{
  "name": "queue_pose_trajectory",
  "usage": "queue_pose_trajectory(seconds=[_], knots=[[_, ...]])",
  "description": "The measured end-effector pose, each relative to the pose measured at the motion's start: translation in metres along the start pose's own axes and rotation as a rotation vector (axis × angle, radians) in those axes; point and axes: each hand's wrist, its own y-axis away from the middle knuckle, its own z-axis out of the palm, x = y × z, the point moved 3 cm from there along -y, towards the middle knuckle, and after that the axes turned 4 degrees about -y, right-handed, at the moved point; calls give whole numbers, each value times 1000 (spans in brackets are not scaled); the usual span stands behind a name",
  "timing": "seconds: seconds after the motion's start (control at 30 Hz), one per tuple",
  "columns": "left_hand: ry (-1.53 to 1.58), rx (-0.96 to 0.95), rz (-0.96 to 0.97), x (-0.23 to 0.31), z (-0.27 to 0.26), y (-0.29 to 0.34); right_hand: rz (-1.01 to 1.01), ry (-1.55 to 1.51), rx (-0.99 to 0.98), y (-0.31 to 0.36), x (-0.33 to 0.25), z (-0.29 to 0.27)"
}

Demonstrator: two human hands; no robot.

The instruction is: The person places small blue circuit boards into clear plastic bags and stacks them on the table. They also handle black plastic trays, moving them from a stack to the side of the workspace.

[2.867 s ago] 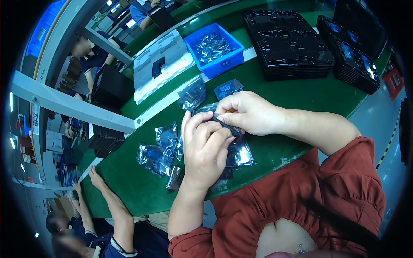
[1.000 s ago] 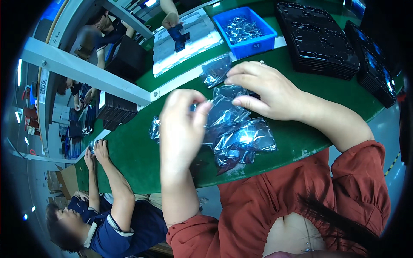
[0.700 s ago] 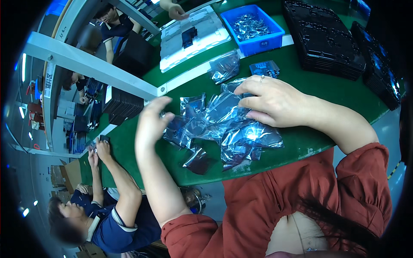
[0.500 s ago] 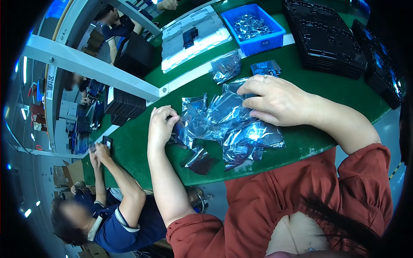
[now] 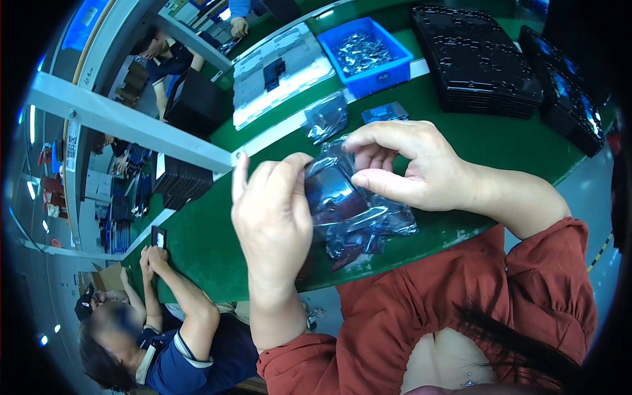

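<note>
Between my hands lies a loose pile of shiny, see-through silver-grey plastic bags (image 5: 332,191), with dark flat contents showing through. My left hand (image 5: 273,217) is at the pile's left side, its bent fingers closed on the edge of a bag and one finger sticking up. Its fingertips are partly hidden. At the right side my right hand (image 5: 411,168) curves over the bags, thumb and forefinger apart, the other fingers curled. The forefinger tip touches the crumpled plastic. Just beyond are another bag (image 5: 326,118) and a small dark blue flat packet (image 5: 385,113).
A blue bin (image 5: 372,82) of small metal parts stands on the green table (image 5: 204,230). Stacked black trays (image 5: 474,66) are at the right. A grey-white tray (image 5: 247,99) lies beyond a metal post (image 5: 131,122). A co-worker in dark blue (image 5: 191,342) sits at the left.
My left hand has moved right and nearer the camera, onto the bags. My right hand has turned, its thumb now showing. The bags are drawn closer together, and the view has shifted slightly.
</note>
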Motion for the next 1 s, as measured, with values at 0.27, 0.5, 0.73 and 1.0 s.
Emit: queue_pose_trajectory(seconds=[0.27,0.5,0.73,1.0], knots=[[224,-39,-97,8,32,0,167,17,-51,0,-3,-16],[548,-151,-191,9,49,1,105,131,-85,0,7,-16],[648,-158,-161,11,44,3,55,135,-165,-1,-1,-12],[599,-203,-101,18,39,-1,-157,411,-211,-6,-13,-17]])
